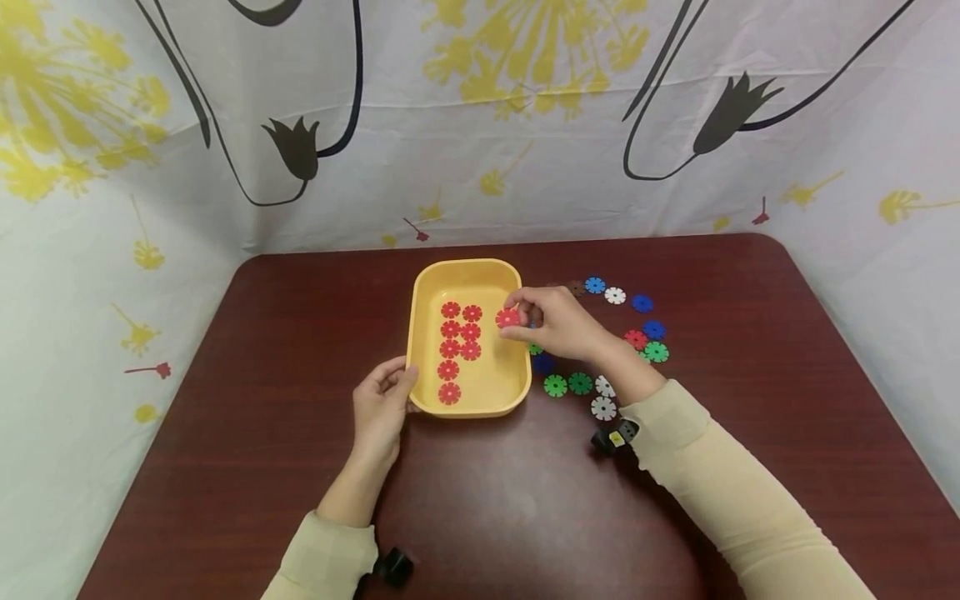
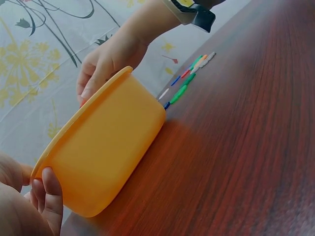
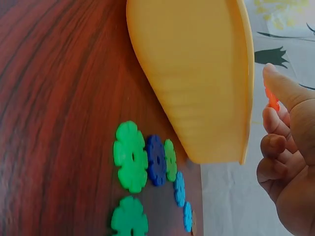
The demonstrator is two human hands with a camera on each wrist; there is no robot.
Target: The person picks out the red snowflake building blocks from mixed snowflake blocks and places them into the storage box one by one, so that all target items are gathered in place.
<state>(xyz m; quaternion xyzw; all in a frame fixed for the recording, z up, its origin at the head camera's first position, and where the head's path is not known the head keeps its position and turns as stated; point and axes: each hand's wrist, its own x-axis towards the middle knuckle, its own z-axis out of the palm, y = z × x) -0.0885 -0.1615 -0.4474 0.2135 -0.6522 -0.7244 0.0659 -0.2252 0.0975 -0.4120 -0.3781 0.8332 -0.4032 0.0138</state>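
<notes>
A yellow plastic tray [image 1: 495, 392] with a raised rim sits on the table. My left hand [image 1: 382, 408] grips its left side; in the left wrist view the fingers [image 2: 51, 194] lie against the outer wall below the rim. Inside the tray, red notched discs [image 1: 449, 349], shaped like flowers, lie flat in two columns, the left one longer. My right hand [image 1: 558, 321] pinches another red notched disc [image 1: 507, 317] between thumb and fingers, above the tray's right part. In the right wrist view this disc [image 3: 271, 98] shows edge-on beyond the rim.
Right of the tray, loose discs lie scattered: green [image 1: 580, 383], blue [image 1: 642, 302], white [image 1: 603, 408], brown [image 1: 576, 288] and red [image 1: 635, 339]. The right forearm passes over some of them. A patterned white cloth [image 1: 465, 167] hangs behind the dark wooden table [image 1: 300, 333].
</notes>
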